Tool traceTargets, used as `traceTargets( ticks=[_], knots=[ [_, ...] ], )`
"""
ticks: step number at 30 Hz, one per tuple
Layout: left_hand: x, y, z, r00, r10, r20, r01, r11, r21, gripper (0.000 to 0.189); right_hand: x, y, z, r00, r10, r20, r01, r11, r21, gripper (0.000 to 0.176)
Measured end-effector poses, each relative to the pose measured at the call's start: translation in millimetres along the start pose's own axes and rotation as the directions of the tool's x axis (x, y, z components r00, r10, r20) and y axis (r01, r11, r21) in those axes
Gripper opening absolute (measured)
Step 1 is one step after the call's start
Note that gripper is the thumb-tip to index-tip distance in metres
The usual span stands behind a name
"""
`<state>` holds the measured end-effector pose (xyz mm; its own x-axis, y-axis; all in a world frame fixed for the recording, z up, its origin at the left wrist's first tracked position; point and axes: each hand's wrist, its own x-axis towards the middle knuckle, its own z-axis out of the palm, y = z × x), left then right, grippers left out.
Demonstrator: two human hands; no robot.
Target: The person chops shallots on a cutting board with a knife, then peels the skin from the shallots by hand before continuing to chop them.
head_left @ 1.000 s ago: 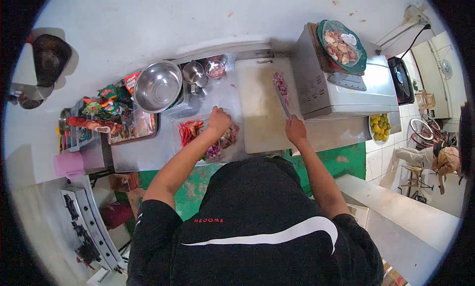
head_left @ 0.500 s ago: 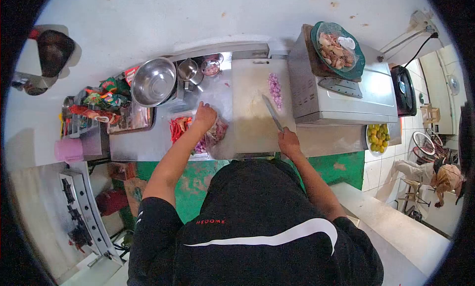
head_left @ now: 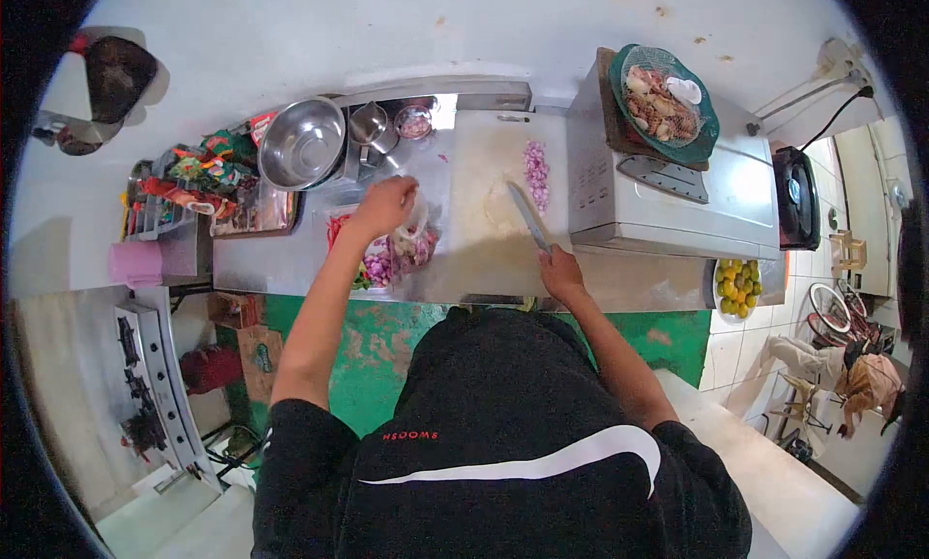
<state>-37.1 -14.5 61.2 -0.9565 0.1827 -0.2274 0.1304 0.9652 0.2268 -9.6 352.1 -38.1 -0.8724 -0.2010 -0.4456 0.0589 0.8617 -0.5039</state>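
My right hand (head_left: 561, 273) grips a kitchen knife (head_left: 526, 215), its blade lying over the pale cutting board (head_left: 476, 259) and pointing away from me. Along the board's right side is a strip of chopped shallots (head_left: 535, 177). My left hand (head_left: 389, 206) is raised left of the board, fingers curled together; what they hold, if anything, is too small to make out. Just below it are a clear plastic bag (head_left: 418, 241) with reddish pieces inside, purple shallots (head_left: 378, 267) and red chillies (head_left: 336, 228), partly hidden by my forearm.
A large steel bowl (head_left: 302, 145), a steel cup (head_left: 368, 125) and a small bowl (head_left: 414, 123) stand behind on the left. To the right, a white appliance (head_left: 697, 196) carries a green basket (head_left: 712, 123). Citrus fruits (head_left: 737, 286) sit farther right, with another person (head_left: 856, 370) beyond.
My left hand has lifted off the plastic bag and shifted slightly left and away from me, uncovering the bag and more shallots. My right hand keeps the knife in nearly the same place.
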Motion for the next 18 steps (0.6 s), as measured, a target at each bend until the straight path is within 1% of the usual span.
traceTargets(
  ticks=[1, 2, 3, 5, 6, 8, 9, 10, 12, 13, 14, 15, 16, 17, 18],
  knots=[
    [-8.6, 15.4, -12.6, 0.989, -0.111, -0.095, 0.068, 0.925, -0.373, 0.022, 1.7, 4.4, 2.6, 1.000, -0.011, -0.018, 0.011, 1.000, 0.019, 0.038],
    [-16.0, 26.9, -17.3, 0.958, -0.248, -0.141, 0.083, 0.714, -0.695, 0.021, 2.5, 8.3, 6.6, 0.999, -0.021, -0.034, 0.023, 0.999, 0.040, 0.039],
    [-19.2, 30.0, -7.0, 0.957, -0.255, -0.138, 0.091, 0.715, -0.693, 0.021, 0.4, 8.4, 6.4, 0.999, -0.026, -0.027, 0.027, 0.999, 0.042, 0.039],
    [-21.5, 34.1, 19.5, 0.964, -0.261, -0.041, 0.067, 0.392, -0.917, 0.027, -2.9, 6.3, 2.3, 0.999, -0.004, -0.034, 0.007, 0.996, 0.089, 0.039],
    [-25.6, 45.0, 23.8, 0.964, -0.264, -0.040, 0.069, 0.393, -0.917, 0.027, -2.8, 6.3, 3.6, 1.000, -0.005, -0.031, 0.008, 0.996, 0.090, 0.039],
    [-32.3, 70.2, 33.1, 0.934, -0.354, 0.056, 0.079, 0.050, -0.996, 0.028, -2.2, 10.0, 7.5, 0.996, -0.007, -0.088, 0.018, 0.993, 0.120, 0.039],
    [-30.3, 72.4, 49.3, 0.927, -0.373, 0.037, 0.040, 0.001, -0.999, 0.028, -2.1, 12.2, 7.6, 0.996, -0.005, -0.086, 0.015, 0.993, 0.119, 0.039],
    [-29.3, 75.1, 60.0, 0.927, -0.373, 0.039, 0.042, 0.000, -0.999, 0.028, -0.6, 13.6, 7.2, 0.997, -0.027, -0.073, 0.035, 0.994, 0.105, 0.040],
    [-28.8, 81.1, 74.9, 0.935, -0.352, 0.043, 0.028, -0.047, -0.999, 0.028, 0.7, 12.6, 6.0, 0.997, -0.048, -0.058, 0.053, 0.994, 0.091, 0.041],
    [-27.8, 85.3, 79.3, 0.929, -0.370, 0.016, 0.051, 0.083, -0.995, 0.029, 0.2, 11.1, 4.0, 0.999, -0.023, -0.030, 0.025, 0.997, 0.072, 0.041],
    [-26.1, 88.4, 83.1, 0.929, -0.369, 0.018, 0.052, 0.081, -0.995, 0.029, -0.8, 10.0, 1.8, 1.000, 0.004, -0.004, -0.004, 0.999, 0.052, 0.041],
    [-24.4, 91.1, 85.1, 0.940, -0.342, -0.009, 0.042, 0.143, -0.989, 0.027, -0.9, 11.4, 2.6, 1.000, 0.007, -0.004, -0.007, 0.999, 0.051, 0.041],
    [-23.1, 92.9, 87.0, 0.948, -0.315, -0.035, 0.032, 0.204, -0.978, 0.025, -0.9, 12.1, 4.3, 0.999, -0.007, -0.044, 0.009, 0.999, 0.051, 0.041],
    [-21.5, 93.6, 88.3, 0.948, -0.315, -0.033, 0.033, 0.203, -0.979, 0.025, -0.5, 12.5, 5.9, 0.996, -0.022, -0.084, 0.026, 0.998, 0.051, 0.041],
    [-19.3, 94.3, 89.4, 0.950, -0.308, -0.039, 0.067, 0.325, -0.943, 0.022, -2.4, 7.9, 2.1, 0.996, -0.019, -0.082, 0.023, 0.998, 0.050, 0.041]
  ],
)
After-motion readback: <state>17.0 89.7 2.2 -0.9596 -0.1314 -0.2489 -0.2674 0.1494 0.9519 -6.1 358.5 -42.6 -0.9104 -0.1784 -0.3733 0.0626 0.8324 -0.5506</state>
